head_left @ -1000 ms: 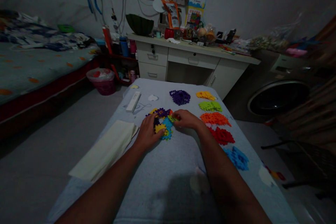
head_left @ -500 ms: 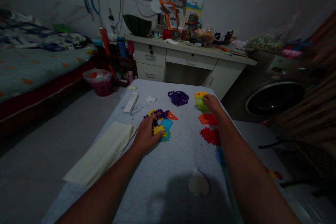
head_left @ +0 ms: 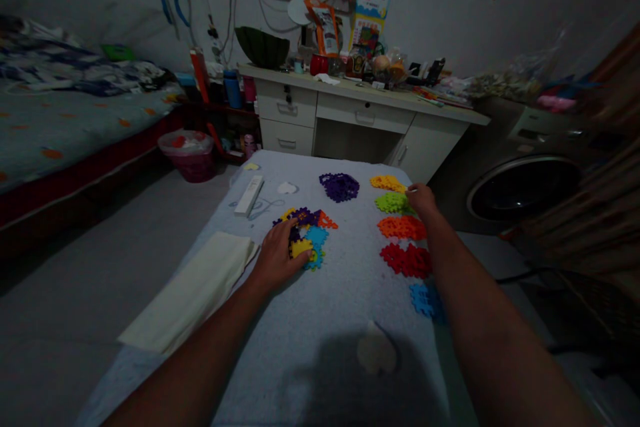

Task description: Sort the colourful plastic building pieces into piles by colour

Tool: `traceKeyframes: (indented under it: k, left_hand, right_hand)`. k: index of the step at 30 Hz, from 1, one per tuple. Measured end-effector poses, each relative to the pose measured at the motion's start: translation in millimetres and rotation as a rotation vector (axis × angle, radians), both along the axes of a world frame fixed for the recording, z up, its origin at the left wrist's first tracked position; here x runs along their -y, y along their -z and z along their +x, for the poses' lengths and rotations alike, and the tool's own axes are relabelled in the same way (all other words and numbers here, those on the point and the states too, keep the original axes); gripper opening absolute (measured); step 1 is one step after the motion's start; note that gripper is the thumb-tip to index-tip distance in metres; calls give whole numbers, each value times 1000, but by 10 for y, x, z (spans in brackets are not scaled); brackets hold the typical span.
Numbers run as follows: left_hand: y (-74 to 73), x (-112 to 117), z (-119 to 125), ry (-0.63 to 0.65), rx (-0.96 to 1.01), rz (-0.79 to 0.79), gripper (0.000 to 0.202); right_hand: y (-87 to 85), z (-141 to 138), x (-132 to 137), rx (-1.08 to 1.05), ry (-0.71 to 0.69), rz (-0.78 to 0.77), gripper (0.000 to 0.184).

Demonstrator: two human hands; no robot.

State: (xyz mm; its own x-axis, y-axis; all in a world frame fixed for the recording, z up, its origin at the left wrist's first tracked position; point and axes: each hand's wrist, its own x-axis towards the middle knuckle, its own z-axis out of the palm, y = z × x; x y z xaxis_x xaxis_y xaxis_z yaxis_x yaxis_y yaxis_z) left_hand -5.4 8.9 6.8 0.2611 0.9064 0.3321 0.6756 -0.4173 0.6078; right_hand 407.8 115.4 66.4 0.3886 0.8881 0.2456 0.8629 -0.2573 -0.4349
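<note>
A mixed heap of coloured interlocking pieces (head_left: 313, 235) lies in the middle of the blue-covered table (head_left: 330, 320). My left hand (head_left: 277, 257) rests flat on its near left side, thumb by a yellow piece. Sorted piles run along the right side: purple (head_left: 340, 186), yellow (head_left: 387, 182), green (head_left: 391, 202), orange (head_left: 401, 227), red (head_left: 406, 259) and blue (head_left: 424, 299). My right hand (head_left: 423, 200) is at the right edge of the green pile, fingers curled down. It is too dark to tell whether it holds a piece.
A folded cream cloth (head_left: 193, 293) overhangs the table's left edge. A long white box (head_left: 249, 195) and a white scrap (head_left: 289, 187) lie at the far left. Beyond stand a cluttered desk (head_left: 360, 110), a washing machine (head_left: 525, 187), a pink bin (head_left: 189, 153) and a bed (head_left: 75, 127).
My right hand left the mixed heap, swung right to the yellow and green piles, then drew back to the green pile's right edge. My left hand stayed on the heap.
</note>
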Motion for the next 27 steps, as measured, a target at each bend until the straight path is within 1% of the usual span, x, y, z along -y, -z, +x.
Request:
traceKeyframes:
  k: [2,3,4,6,8,11,13,15,17,19,21,24,27]
  left_hand:
    - [11,-7,-2,4,3,4,73]
    - [20,-11,-3,8,2,9,73]
    - [29,-16,-5,13,1,14,73]
    - [47,-23,-8,18,-2,24,74]
    - [59,-24,-10,19,-7,37,76]
    - [58,-12,-9,28,-15,54,82]
    - [46,3,-8,27,-28,61,88]
    - [32,19,-11,19,-56,70,97]
    - [22,35,-19,12,-89,79,106]
    - [20,51,-27,6,-119,82,112]
    - [25,66,-33,1,-149,72,116]
    - [41,82,-33,-10,-197,40,120]
    - [55,85,-28,-22,-214,25,118]
  right_hand:
    - [-45,-51,23,-39,135,8,19]
    - [-71,-92,37,-50,162,22,21]
    - [-99,-147,52,-51,146,42,22]
    - [-152,-302,85,-58,95,90,21]
    - [-194,-518,127,-74,16,125,19]
    - [-209,-926,217,-134,-188,74,16]
    - [-172,-1216,294,-181,-372,-14,16]
    - [-98,-1483,372,-183,-560,-97,17]
    - [-1,-1698,434,-149,-662,-162,19]
    - [101,-1844,473,-78,-691,-194,23]
    - [190,-1922,490,8,-696,-205,26]
    - [282,-1947,498,81,-707,-216,26]
    - [310,-1926,505,77,-692,-207,25]
